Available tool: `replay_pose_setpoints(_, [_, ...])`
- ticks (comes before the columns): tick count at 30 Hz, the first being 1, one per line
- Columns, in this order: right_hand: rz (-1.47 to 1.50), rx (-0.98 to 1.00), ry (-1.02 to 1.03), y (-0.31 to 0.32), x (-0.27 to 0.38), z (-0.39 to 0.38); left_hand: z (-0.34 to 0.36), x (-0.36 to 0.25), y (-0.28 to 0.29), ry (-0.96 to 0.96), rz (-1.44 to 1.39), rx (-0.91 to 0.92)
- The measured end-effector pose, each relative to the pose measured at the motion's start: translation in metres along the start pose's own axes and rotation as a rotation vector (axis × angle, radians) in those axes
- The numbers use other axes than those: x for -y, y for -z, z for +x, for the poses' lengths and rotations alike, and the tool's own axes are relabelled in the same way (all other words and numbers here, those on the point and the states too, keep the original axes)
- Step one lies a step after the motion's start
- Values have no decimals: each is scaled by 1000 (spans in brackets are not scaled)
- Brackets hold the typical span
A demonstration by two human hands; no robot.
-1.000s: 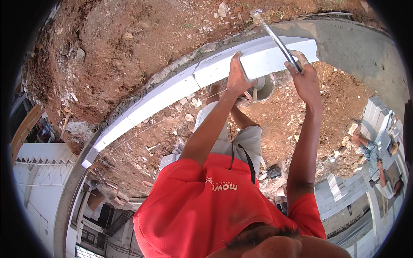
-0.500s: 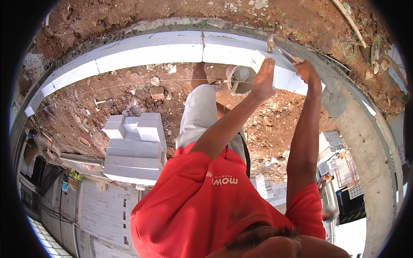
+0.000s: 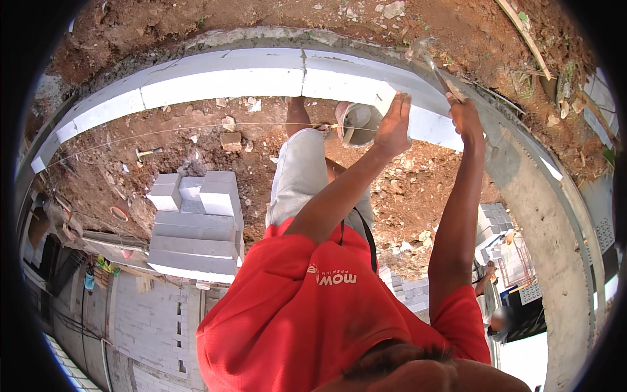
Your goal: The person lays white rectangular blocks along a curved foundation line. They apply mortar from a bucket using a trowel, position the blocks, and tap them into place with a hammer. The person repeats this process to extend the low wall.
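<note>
A curved-looking row of white blocks point(image 3: 222, 75) runs across the top on a grey concrete base. My left hand point(image 3: 394, 125) lies flat, fingers spread, on the block at the right end of the row. My right hand point(image 3: 465, 117) is closed around the wooden handle of a hammer point(image 3: 436, 68), whose metal head points up over the block's far edge. Both arms reach up from my red shirt.
A grey bucket point(image 3: 356, 123) sits on the dirt just left of my left hand. A thin string line point(image 3: 196, 128) stretches along the row. A stack of white blocks point(image 3: 196, 225) stands at lower left. Another person point(image 3: 499, 321) is at lower right, below.
The view has swung, bringing more of the block row and the block stack into sight. My left hand has stayed on the right-hand block and the hammer is still raised.
</note>
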State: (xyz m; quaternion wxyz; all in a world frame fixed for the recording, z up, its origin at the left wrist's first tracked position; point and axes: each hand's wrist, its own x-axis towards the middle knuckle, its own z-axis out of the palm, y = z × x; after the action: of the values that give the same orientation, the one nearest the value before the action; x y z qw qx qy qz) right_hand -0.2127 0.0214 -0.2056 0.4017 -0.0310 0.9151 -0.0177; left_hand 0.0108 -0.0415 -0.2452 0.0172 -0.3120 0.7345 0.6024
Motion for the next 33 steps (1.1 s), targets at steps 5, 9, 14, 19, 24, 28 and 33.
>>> replay_pose_setpoints(5, [-247, 57, 67, -8, 3, -7, -1, -1, 2, 9, 17, 42])
replay_pose_setpoints(9, [-74, 73, 68, 6, 12, -19, -1, -2, 1, 18, 56, 34])
replay_pose_setpoints(14, [-259, -150, 275, -16, -27, -4, -2, -2, 0, -4, 41, 9])
replay_pose_setpoints(19, [-237, 50, 57, 2, -20, -14, -4, 0, -2, -11, 70, 4])
replay_pose_setpoints(24, [-315, -34, 48, -15, -23, -25, 3, -2, 1, 31, 81, 37])
replay_pose_setpoints(28, [-176, 60, -61, -8, -32, -47, 0, 0, -5, 25, 184, 104])
replay_pose_setpoints(33, [106, -356, -18, 2, -37, -123, 13, 1, -5, -7, 355, 179])
